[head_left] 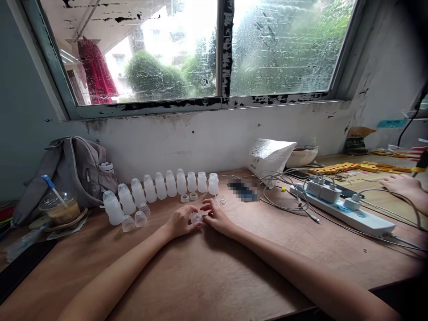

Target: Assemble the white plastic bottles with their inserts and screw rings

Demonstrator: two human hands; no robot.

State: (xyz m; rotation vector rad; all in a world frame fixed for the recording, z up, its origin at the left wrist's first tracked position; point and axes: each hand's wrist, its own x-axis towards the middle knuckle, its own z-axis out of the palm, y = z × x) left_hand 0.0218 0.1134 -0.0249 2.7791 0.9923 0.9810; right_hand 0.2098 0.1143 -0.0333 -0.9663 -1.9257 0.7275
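My left hand (182, 221) is closed around a small clear piece (196, 218) low over the table. My right hand (216, 218) is beside it with curved fingers, its fingertips near the same piece; whether they grip it I cannot tell. Behind my hands stands a row of frosted white bottles (161, 186), the left ones with domed tops and the right ones without. Clear domed caps (140, 219) rest in front of the left bottles. Two white rings (185, 198) lie before the row, and thin rings (223, 202) lie right of them.
A grey backpack (75, 171) and a drink cup (62, 206) are at the left. On the right lie a power strip (361, 218) with tangled cables and a white pouch (270, 156). Another person's hand (403, 187) is at the far right, near yellow pieces (369, 166).
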